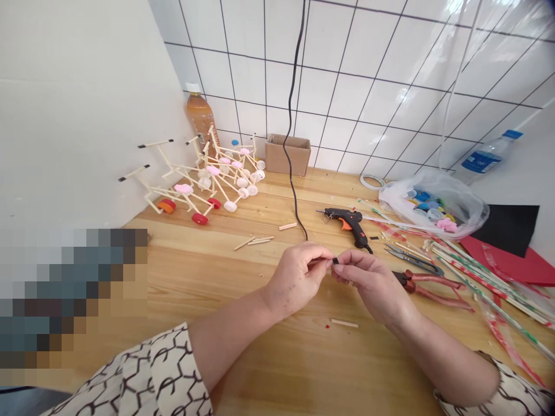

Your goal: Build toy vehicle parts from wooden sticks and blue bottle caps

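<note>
Fingertips of my left hand (297,277) and my right hand (373,283) meet over the middle of the table, both closed in a pinch. A small black strip (335,261) shows between them, pinched by my right thumb and finger. Whatever my left fingers grip is mostly hidden by the hand. Below my hands lies a short wooden stick (344,323). Beyond them are several more short sticks (260,240). A black hot glue gun (347,222) with an orange trigger lies just behind my right hand.
Small stick-built tricycles (182,189) with bottle-cap wheels stand at the back left by a tea bottle (200,112). A cardboard box (287,156) sits against the tiles. At right are scissors (414,260), red-handled pliers (442,283), wrapped sticks (489,277) and a bag of caps (477,211).
</note>
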`<act>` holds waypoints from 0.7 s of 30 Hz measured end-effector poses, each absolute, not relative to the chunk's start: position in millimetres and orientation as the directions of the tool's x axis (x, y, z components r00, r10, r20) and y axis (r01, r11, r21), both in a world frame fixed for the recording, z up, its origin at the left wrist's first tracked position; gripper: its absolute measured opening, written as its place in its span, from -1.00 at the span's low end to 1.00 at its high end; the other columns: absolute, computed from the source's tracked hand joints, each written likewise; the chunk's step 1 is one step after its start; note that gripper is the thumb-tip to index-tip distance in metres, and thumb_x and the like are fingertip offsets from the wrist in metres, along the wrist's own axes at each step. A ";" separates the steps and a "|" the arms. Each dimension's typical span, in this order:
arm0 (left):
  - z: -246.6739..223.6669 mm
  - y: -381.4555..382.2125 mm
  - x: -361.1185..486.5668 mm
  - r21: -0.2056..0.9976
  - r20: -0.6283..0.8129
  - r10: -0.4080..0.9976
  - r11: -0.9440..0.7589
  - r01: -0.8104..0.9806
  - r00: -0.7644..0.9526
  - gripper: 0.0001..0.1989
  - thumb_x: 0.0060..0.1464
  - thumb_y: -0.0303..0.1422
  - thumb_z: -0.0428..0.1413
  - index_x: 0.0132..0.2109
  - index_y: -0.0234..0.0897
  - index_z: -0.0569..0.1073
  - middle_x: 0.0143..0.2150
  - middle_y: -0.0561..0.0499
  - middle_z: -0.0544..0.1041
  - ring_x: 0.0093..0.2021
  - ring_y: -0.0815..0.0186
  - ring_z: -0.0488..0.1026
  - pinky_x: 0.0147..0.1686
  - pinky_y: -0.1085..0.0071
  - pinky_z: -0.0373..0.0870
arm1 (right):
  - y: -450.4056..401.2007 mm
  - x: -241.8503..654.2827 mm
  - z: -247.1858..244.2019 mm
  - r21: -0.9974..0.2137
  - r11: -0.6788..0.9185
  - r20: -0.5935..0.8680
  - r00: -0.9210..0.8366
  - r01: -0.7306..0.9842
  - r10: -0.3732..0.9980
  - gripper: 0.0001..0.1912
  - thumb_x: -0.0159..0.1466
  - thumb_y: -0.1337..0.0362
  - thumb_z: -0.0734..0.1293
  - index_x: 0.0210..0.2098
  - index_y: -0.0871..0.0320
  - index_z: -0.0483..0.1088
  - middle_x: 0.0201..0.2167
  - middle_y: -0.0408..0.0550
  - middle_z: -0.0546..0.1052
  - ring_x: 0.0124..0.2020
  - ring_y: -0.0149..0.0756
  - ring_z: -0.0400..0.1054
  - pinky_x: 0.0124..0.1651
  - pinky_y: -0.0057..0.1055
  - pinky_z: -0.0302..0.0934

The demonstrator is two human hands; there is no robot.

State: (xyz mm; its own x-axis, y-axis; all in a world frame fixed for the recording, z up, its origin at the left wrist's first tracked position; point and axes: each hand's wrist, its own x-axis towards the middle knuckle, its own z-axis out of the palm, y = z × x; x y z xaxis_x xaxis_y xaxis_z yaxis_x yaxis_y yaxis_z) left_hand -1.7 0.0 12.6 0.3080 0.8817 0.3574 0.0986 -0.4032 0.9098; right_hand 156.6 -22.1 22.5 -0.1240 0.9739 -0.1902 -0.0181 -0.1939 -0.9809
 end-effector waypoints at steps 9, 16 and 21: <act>8.5 -1.2 -2.0 0.809 0.524 0.800 -0.575 0.124 0.291 -0.84 0.05 -0.57 0.06 -0.32 -0.39 0.54 -0.41 -0.08 0.53 -0.40 0.36 0.46 -0.38 0.47 0.39 | -21.8 154.5 26.3 -0.965 -0.250 -0.238 -0.130 -0.080 0.962 -0.89 -0.01 0.28 0.43 -0.55 0.18 0.44 -0.61 -0.18 0.44 -0.53 -0.45 0.22 -0.40 -0.44 0.03; 9.5 -2.3 -3.3 0.752 0.567 0.765 -0.632 0.188 0.305 -0.81 0.04 -0.60 0.03 -0.32 -0.38 0.54 -0.42 -0.07 0.53 -0.41 0.35 0.45 -0.38 0.45 0.39 | -22.5 155.1 27.6 -0.969 -0.239 -0.229 -0.147 -0.058 0.962 -0.89 0.01 0.27 0.42 -0.53 0.18 0.45 -0.60 -0.17 0.44 -0.51 -0.44 0.23 -0.38 -0.44 0.04; 9.2 -2.5 -4.4 0.732 0.565 0.757 -0.643 0.224 0.328 -0.77 0.03 -0.62 0.01 -0.37 -0.35 0.53 -0.44 -0.03 0.51 -0.42 0.35 0.44 -0.38 0.45 0.38 | -21.5 157.1 25.8 -0.979 -0.201 -0.193 -0.171 -0.031 0.966 -0.82 0.10 0.19 0.38 -0.49 0.19 0.46 -0.56 -0.13 0.45 -0.49 -0.41 0.23 -0.36 -0.42 0.06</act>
State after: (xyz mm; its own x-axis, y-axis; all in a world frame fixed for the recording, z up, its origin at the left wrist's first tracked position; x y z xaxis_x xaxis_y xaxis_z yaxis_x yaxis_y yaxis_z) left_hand -4.4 -2.5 9.2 0.3280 0.7573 0.5647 0.2236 -0.6431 0.7324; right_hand 157.1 -21.5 25.8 -0.1712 0.9661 -0.1931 -0.0307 -0.2011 -0.9791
